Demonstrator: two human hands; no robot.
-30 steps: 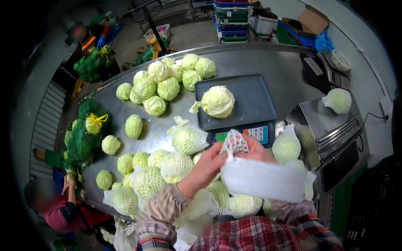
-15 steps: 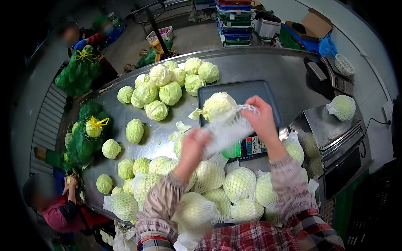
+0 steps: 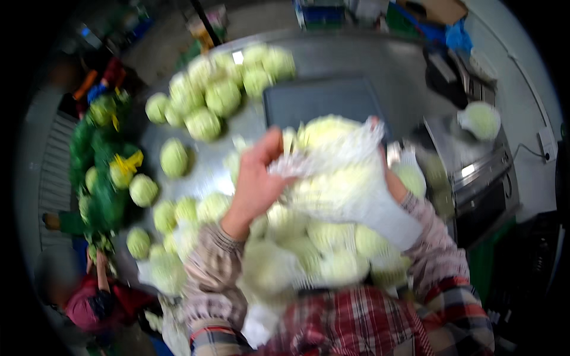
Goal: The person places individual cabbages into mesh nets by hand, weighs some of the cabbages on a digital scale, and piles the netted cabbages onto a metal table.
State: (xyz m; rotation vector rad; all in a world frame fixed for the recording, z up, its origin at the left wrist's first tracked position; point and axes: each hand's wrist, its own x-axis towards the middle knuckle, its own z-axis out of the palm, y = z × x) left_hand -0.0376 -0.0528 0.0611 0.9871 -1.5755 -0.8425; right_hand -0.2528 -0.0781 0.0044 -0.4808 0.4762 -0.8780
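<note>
Green cabbage [image 3: 329, 129] btwn L fingers [image 3: 271, 142] & R fingers [image 3: 374, 121]

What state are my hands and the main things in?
White net, stretched, partly on.
Left hand, gripping its left edge.
Right hand, at its right side, fingers mostly hidden.
Held cabbage, partly covered, top showing.
Dark tray, flat, partly hidden.
Far cabbages, unwrapped, heaped.
Near cabbages, several netted, crowded.
Nearer green sack, yellow-tied, cabbages inside.

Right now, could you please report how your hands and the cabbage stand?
Left hand and right hand gripping white net. Cabbage partly inside, bare top showing. Netted cabbages crowded below; nothing seen blocking the hands.
</note>
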